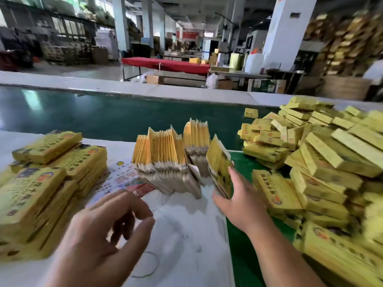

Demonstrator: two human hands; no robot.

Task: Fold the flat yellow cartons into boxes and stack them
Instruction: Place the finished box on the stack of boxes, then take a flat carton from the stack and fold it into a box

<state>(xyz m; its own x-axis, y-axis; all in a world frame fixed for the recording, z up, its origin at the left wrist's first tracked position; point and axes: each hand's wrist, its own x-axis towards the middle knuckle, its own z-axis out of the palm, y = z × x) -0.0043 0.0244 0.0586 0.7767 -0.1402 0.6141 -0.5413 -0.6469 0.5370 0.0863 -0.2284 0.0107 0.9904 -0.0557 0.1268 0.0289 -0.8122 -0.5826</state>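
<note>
A row of flat yellow cartons (pixel 165 160) stands on edge in the middle of the white table. A small separate bundle of flat cartons (pixel 219 168) leans at the row's right end. My right hand (pixel 238 201) reaches to that bundle, thumb and fingers spread against its near side. My left hand (pixel 107 230) hovers over the table in front of the row, fingers loosely curled, holding nothing. Folded yellow boxes (pixel 331 162) lie in a big loose heap on the right. More folded boxes (pixel 41 183) are stacked on the left.
A printed leaflet (pixel 128 179) lies under the row's left side. A loose rubber band (pixel 149 264) lies on the white table (pixel 186 224). A green conveyor belt (pixel 103 114) runs behind. Beyond it are a red-covered table (pixel 165 64) and warehouse pallets.
</note>
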